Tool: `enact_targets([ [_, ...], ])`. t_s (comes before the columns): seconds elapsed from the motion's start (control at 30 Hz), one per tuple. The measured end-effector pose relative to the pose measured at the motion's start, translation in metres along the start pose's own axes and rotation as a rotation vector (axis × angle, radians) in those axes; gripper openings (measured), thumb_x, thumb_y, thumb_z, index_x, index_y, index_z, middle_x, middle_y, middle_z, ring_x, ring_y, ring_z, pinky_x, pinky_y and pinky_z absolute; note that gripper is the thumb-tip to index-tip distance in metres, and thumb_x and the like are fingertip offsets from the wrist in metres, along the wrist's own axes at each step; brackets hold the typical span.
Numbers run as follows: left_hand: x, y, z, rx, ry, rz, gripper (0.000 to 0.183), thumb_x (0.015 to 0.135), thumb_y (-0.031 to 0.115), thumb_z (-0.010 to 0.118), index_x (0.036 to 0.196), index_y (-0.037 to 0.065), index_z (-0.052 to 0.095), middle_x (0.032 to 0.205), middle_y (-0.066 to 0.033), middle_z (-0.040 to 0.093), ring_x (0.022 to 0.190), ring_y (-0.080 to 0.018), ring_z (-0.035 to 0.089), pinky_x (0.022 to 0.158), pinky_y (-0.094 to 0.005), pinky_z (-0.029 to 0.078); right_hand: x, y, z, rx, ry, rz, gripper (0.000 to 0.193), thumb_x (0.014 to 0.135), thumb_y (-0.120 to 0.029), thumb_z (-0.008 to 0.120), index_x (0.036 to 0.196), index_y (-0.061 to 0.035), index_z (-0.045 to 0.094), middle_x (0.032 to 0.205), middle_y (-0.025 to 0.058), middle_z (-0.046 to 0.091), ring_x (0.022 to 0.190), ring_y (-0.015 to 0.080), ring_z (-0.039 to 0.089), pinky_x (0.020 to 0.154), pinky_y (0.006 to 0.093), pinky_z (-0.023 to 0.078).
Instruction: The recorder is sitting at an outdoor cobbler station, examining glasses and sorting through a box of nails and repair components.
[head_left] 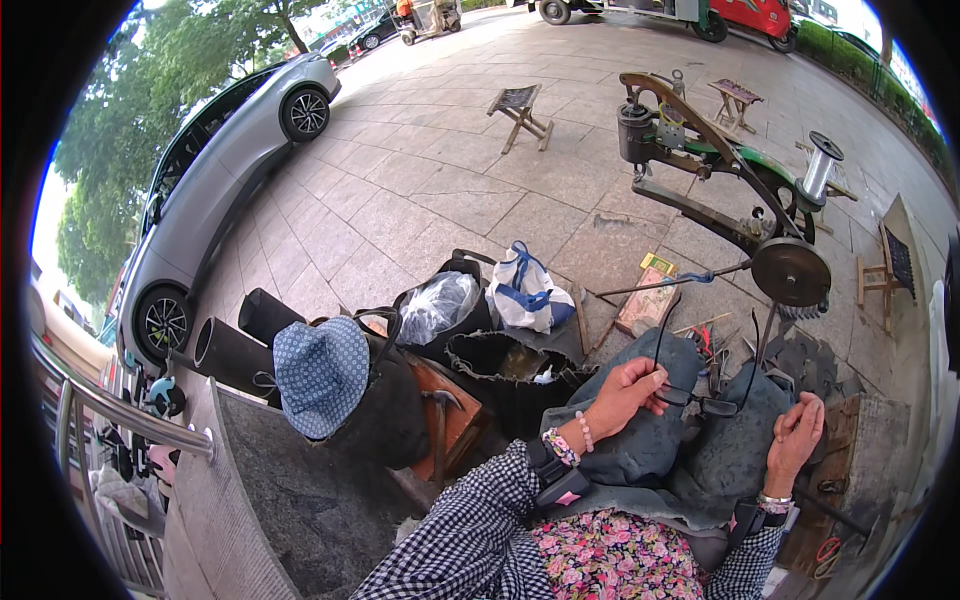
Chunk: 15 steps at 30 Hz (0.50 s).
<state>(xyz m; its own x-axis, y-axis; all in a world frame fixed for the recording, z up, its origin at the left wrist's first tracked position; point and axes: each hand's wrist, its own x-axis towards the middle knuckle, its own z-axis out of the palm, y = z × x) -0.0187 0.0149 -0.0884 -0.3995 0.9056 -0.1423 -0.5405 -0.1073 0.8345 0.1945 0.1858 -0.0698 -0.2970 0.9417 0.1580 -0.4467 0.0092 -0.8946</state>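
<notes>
A pair of dark-framed glasses (719, 407) is pinched at one end of its frame by my left hand (625, 402). Its temples stick up and away from me, above the worn blue-grey apron (640, 440) over my knees. My right hand (795, 440) hangs over the right knee, apart from the glasses. Its fingers are bent and pressed together; anything small between them is too hard to see. Ahead of my knees stands a hand-cranked sewing machine (700, 155) with a round wheel (791, 272) and a thread spool (822, 165).
Left of me are a hammer (440, 425) on a wooden box, a blue patterned hat (320, 378) on a dark bag, an open black bag (480, 345) and a white-blue bag (528, 290). Folding stools (520, 115) stand on the paving. A silver car (230, 130) is parked left.
</notes>
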Motion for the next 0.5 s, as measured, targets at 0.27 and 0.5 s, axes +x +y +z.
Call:
enact_targets([
  [0.27,-0.0002,0.0012,0.0011,0.0,0.005,-0.003,0.015,0.087,0.017,0.048,0.086,0.003,0.052,0.077,-0.002,0.054,0.064,-0.0093,0.055,0.056,-0.0233,0.049,-0.0005,-0.001,0.0015,0.008,-0.001,-0.002,0.023,0.091,-0.024,0.04,0.09,-0.0038,0.051,0.052,-0.0024,0.034,0.04,0.0028,0.022,0.035,0.0183,0.02],
  [0.5,0.0001,0.0011,0.0008,0.004,-0.001,-0.002,0.014,0.087,0.017,0.048,0.087,0.003,0.052,0.078,-0.002,0.054,0.064,-0.0093,0.055,0.056,-0.0235,0.049,-0.0001,-0.0001,0.0002,0.012,0.003,-0.008,0.023,0.091,-0.023,0.04,0.089,-0.0032,0.051,0.052,-0.0023,0.035,0.04,0.0029,0.022,0.035,0.0184,0.02],
])
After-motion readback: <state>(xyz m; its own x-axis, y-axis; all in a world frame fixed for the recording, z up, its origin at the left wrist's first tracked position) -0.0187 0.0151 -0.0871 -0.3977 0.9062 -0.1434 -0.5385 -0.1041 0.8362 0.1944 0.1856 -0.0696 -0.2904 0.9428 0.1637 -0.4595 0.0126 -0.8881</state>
